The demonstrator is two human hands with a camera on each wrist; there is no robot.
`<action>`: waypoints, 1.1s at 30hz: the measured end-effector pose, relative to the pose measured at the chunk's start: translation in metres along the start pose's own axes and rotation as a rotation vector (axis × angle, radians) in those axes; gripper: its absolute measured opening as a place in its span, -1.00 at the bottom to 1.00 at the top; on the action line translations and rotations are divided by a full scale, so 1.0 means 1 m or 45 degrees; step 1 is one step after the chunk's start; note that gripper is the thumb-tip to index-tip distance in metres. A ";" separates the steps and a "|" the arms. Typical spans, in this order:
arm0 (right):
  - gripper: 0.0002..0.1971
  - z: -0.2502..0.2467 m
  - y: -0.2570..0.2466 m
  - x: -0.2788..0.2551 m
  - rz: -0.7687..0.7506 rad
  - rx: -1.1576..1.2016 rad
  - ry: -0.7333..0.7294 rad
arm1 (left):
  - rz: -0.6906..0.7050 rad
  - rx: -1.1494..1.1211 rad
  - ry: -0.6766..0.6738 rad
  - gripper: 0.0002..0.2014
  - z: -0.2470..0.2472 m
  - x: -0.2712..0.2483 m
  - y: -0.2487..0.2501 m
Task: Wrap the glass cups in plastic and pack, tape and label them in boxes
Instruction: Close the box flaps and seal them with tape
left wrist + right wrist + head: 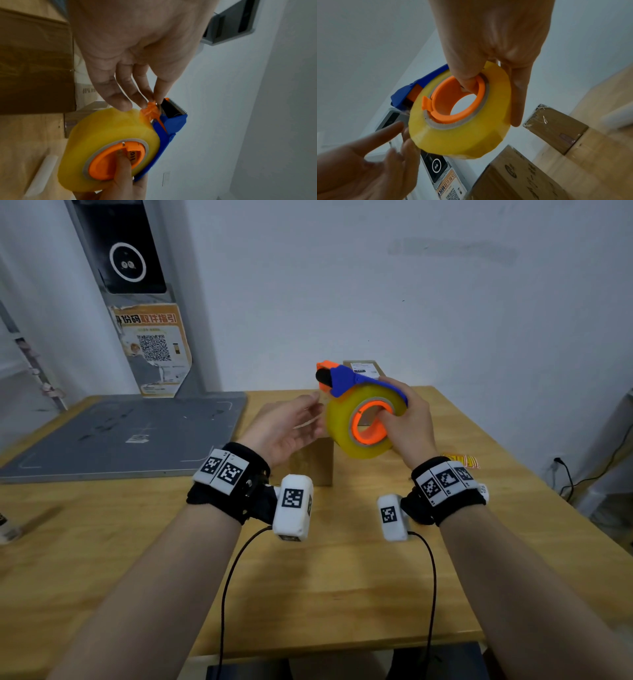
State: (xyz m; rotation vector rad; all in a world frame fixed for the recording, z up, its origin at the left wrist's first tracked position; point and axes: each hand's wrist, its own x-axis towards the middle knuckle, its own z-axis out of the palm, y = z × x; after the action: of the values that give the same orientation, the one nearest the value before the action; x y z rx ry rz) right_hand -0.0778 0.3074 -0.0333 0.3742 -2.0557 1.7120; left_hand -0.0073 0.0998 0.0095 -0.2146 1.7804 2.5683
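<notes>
My right hand grips a tape dispenser above the table: a yellowish tape roll on an orange core, in a blue frame with a toothed cutter. The thumb hooks into the core and the fingers wrap the roll's outside. My left hand reaches to the cutter end, and its thumb and finger pinch the loose tape end by the orange flap. Under the hands stands a brown cardboard box. A second box with a white label stands behind it.
A grey mat covers the wooden table's left rear. Yellow-red stickers lie to the right of my right wrist. A white tube lies on the table. A wall panel with a QR poster stands at the back left.
</notes>
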 end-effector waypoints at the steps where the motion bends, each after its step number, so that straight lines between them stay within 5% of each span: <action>1: -0.35 0.000 0.001 0.000 0.004 0.012 0.010 | -0.001 0.047 -0.015 -0.85 0.000 -0.001 0.000; 26: -0.35 -0.005 -0.007 -0.001 0.038 0.066 -0.053 | -0.118 0.092 -0.052 -0.84 0.001 -0.001 0.000; 33: -0.52 0.006 0.003 0.002 0.296 0.166 0.038 | -0.064 -0.033 -0.126 -0.82 0.009 -0.004 -0.006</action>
State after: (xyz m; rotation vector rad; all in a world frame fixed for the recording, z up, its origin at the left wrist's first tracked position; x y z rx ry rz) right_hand -0.0819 0.3025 -0.0357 0.1519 -2.0380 1.9811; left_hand -0.0042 0.1110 0.0074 -0.1281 1.6874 2.5211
